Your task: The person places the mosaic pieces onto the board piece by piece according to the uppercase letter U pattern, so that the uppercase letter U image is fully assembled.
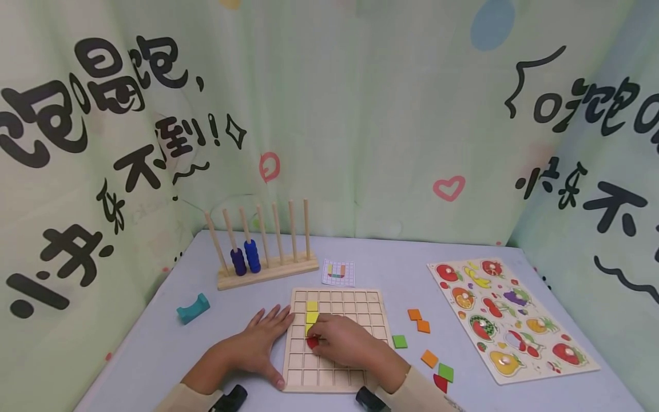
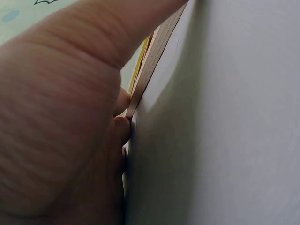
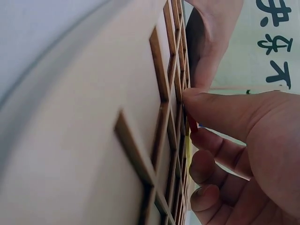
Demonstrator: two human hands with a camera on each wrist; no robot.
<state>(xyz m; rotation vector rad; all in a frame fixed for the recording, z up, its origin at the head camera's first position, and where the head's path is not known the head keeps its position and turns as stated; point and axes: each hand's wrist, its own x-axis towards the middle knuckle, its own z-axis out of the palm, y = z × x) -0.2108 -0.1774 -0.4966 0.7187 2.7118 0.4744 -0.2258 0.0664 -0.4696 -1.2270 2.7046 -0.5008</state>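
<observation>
pale green curtains (image 1: 391, 143) hang around the white table (image 1: 383, 260) before me. the person's left hand (image 1: 257, 346) spreads wide against a wooden grid board (image 1: 319, 377); the right hand (image 1: 346, 341) pinches a red piece (image 1: 312, 343) over it, at the near end of some yellow squares (image 1: 312, 316).

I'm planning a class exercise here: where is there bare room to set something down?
Bare table shows at the back, between pattern card and fruit puzzle, and at the left, between teal block and left hand. Crowded: just right of the grid board, where orange tiles, green tiles and a red piece lie scattered.
</observation>
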